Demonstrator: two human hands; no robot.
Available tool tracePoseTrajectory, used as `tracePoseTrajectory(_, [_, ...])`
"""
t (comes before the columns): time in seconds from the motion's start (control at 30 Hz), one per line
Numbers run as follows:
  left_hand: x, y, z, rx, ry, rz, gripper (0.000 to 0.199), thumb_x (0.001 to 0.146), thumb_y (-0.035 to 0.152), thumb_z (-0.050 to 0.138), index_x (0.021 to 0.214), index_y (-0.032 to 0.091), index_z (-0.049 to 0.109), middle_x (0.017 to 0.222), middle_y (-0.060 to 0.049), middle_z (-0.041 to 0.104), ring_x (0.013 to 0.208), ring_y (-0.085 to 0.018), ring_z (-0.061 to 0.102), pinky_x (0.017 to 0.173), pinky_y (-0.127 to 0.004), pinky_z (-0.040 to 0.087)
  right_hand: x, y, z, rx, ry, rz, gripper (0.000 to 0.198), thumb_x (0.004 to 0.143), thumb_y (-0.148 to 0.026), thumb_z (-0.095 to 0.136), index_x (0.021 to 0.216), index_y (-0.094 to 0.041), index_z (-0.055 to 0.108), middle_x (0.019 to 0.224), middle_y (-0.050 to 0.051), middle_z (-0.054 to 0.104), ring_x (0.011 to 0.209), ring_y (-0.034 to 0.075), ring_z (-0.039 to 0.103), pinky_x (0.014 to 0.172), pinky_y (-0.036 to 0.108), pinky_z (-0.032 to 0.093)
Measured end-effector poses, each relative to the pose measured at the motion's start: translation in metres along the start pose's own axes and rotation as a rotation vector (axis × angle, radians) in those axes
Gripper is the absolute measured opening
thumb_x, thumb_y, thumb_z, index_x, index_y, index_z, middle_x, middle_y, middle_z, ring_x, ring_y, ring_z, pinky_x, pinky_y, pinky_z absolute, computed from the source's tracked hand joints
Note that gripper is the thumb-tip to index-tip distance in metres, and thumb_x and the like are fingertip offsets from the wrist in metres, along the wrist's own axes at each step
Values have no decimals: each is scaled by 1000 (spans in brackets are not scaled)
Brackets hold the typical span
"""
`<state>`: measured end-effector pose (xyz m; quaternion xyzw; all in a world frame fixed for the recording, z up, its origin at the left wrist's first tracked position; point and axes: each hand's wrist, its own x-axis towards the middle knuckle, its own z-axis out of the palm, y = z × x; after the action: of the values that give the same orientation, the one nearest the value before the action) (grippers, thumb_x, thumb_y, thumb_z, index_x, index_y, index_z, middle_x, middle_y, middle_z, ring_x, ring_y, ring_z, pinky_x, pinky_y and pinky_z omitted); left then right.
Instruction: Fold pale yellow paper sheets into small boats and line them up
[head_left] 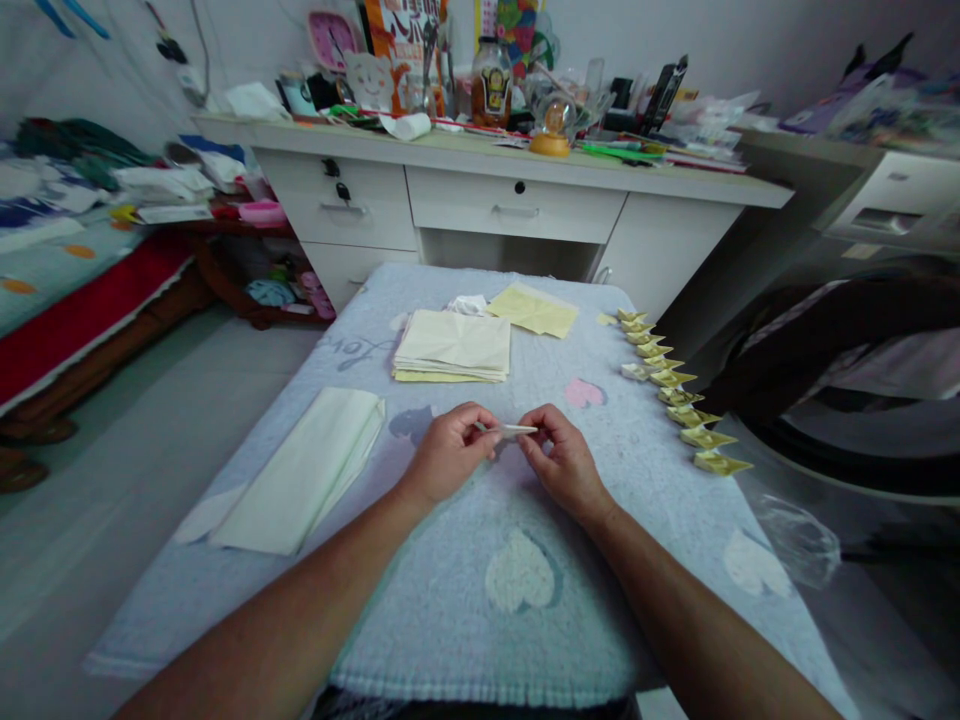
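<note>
Between my two hands is a small piece of folded paper (pixel 517 430), pale and narrow, held just above the cloth-covered table. My left hand (pixel 459 450) pinches its left end with thumb and fingers. At the other end, the fingertips of my right hand (pixel 559 458) grip its pointed tip. Beyond my hands lies a stack of cream paper squares (pixel 452 345), and a few yellow sheets (pixel 536 308) rest behind it to the right. Folded paper boats (pixel 679 396), mostly yellow, stand in a row along the table's right edge. A folded pale green sheet (pixel 300 470) lies to the left.
A blue cloth with heart patterns (pixel 600 590) covers the table. Behind it stands a white desk (pixel 517 205) crowded with a jar (pixel 492 85), a pink clock (pixel 331 40) and papers. A washing machine (pixel 862 330) is at right, a bed (pixel 82 270) at left.
</note>
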<state>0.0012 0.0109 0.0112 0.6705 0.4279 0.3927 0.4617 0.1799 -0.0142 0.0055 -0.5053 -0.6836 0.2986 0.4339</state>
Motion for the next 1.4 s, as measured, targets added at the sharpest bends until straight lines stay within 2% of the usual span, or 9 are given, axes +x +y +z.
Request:
tracePoseTrajectory(0.03, [0,0,0,84,12,66,4,78,17,59,79,16,62,72,0,60,64,-12,58,60,-23,43,0,-1,-1,-41,25,-41,8,78,-13,51,81,-20,55,79,1,52,74,15,50,68,26,41])
tracePoseTrajectory(0.13, [-1,0,1,293,50,242,15,76,7,54,78,18,63,81,-2,61,78,-14,59,71,-25,45,1,-3,-3,-181,58,-116,17,71,-7,49,81,-21,53,88,4,51,88,19,50,79,31,42])
tracePoseTrajectory(0.23, [-3,-2,2,431,63,331,19,75,3,50,80,19,60,85,-2,61,85,-15,59,77,-27,46,0,-3,-3,-339,33,-152,23,69,-4,49,84,-20,53,94,6,51,94,21,48,84,34,41])
tracePoseTrajectory(0.4, [-6,-6,2,693,-9,369,18,77,5,49,82,19,59,85,-3,60,81,-16,58,74,-28,45,0,1,1,-586,-102,-230,24,71,-1,48,84,-18,58,90,6,54,88,22,45,80,34,38])
tracePoseTrajectory(0.57, [-7,-8,2,867,-119,361,17,78,6,50,81,20,60,83,-3,59,81,-18,55,74,-30,42,-1,4,2,-630,-228,-263,24,74,0,47,84,-18,60,86,5,56,85,20,46,78,32,36])
tracePoseTrajectory(0.83, [-9,-2,-6,904,-208,409,10,84,22,57,81,20,66,83,-4,62,86,-21,53,78,-36,38,-2,6,-6,-555,-304,-242,20,77,-4,53,87,-18,64,88,5,59,87,19,49,79,31,36])
tracePoseTrajectory(1.2, [-7,-9,-2,785,-234,320,14,86,19,57,85,20,70,81,-3,63,84,-18,55,78,-31,42,0,11,-7,-497,-301,-249,17,80,-7,60,89,-18,69,87,5,62,86,19,51,79,31,36])
tracePoseTrajectory(1.4, [-9,-9,-1,829,-208,326,14,87,20,56,86,20,70,82,-3,62,85,-18,54,78,-31,42,-1,11,-5,-498,-285,-252,17,82,-12,62,94,-22,71,87,5,62,87,19,53,78,32,36])
